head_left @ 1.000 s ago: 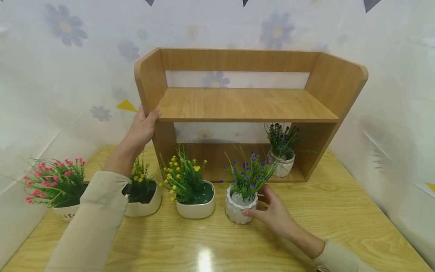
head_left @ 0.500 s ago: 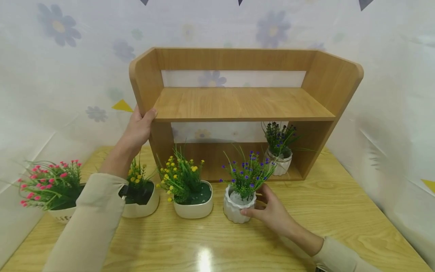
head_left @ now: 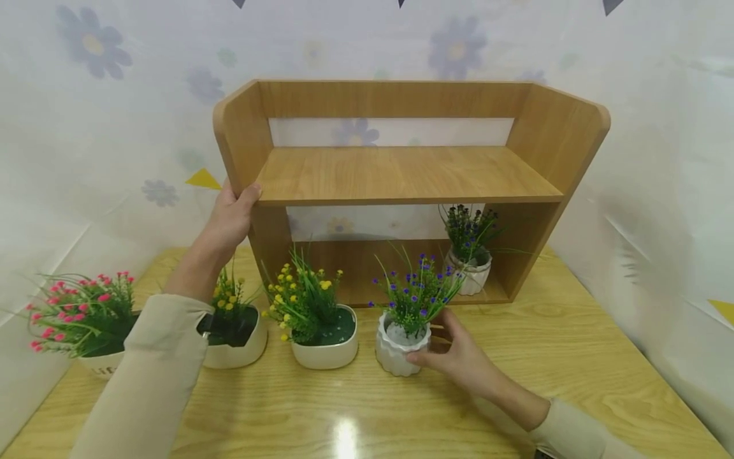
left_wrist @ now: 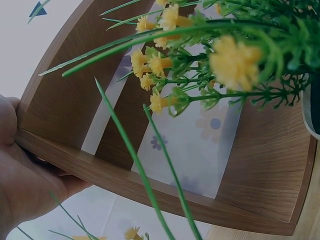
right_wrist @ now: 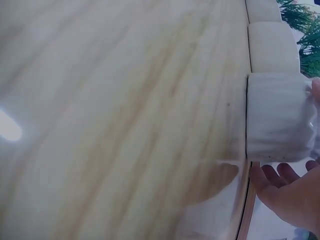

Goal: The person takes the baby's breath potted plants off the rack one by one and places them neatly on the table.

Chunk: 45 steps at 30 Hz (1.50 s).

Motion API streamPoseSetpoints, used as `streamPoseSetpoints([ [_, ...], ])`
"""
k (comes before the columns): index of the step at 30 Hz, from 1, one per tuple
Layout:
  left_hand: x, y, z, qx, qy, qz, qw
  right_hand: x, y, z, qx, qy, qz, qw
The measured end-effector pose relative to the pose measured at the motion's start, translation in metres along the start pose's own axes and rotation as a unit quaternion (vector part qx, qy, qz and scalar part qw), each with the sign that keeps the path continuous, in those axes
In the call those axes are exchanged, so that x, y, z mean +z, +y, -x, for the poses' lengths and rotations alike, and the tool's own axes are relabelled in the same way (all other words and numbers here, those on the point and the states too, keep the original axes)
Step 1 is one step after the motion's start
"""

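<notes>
My left hand grips the left side panel of a two-tier wooden shelf, thumb at the front edge by the upper board. In the left wrist view that hand is at the panel's edge, with yellow flowers overlapping the shelf. In front of the shelf, a white fluted flowerpot with small purple flowers stands on the table. My right hand holds it from the right, thumb on the front and fingers behind. The right wrist view has the pot upright on the tabletop, several bent fingers beside it.
Two cream pots of yellow flowers, one in the middle and one farther left, stand in a row with a pink-flowered pot. Another purple-flowered pot sits on the lower shelf's right end. A patterned sheet hangs behind.
The whole head view has shifted slightly, so the shelf and pots appear a little farther left. Both hands keep their places on the shelf and the white flowerpot.
</notes>
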<state>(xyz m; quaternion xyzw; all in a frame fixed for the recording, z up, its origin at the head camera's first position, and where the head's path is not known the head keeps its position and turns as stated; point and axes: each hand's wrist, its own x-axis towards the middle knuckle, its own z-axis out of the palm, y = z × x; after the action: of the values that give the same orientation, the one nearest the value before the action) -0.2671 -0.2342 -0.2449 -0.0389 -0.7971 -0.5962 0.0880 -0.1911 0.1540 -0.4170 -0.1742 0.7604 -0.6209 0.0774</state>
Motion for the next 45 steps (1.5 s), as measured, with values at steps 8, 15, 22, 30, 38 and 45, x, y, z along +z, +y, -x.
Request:
streamPoseSetpoints([
  [8, -0.001, 0.0, 0.001, 0.007, -0.003, -0.003, 1.0, -0.021, 0.002, 0.004, -0.051, 0.009, 0.032, 0.9981],
  [15, 0.0, 0.0, 0.0, 0.004, -0.002, 0.002, 1.0, -0.043, 0.002, 0.009, -0.068, 0.019, 0.043, 0.9965],
  [22, -0.004, 0.0, 0.001, 0.005, -0.001, -0.001, 1.0, -0.058, 0.002, 0.01, -0.077, 0.055, 0.069, 0.9931],
  [30, -0.009, -0.005, 0.003, -0.002, 0.005, 0.008, 1.0, -0.074, 0.001, 0.005, -0.076, 0.105, 0.098, 0.9867],
  [38, -0.006, -0.005, -0.002, 0.01, -0.006, 0.01, 0.9999, -0.09, 0.012, -0.001, -0.077, 0.156, 0.083, 0.9812],
  [45, -0.007, -0.007, -0.002, -0.005, -0.006, 0.006, 1.0, -0.097, 0.019, -0.008, -0.05, 0.173, 0.068, 0.9813],
])
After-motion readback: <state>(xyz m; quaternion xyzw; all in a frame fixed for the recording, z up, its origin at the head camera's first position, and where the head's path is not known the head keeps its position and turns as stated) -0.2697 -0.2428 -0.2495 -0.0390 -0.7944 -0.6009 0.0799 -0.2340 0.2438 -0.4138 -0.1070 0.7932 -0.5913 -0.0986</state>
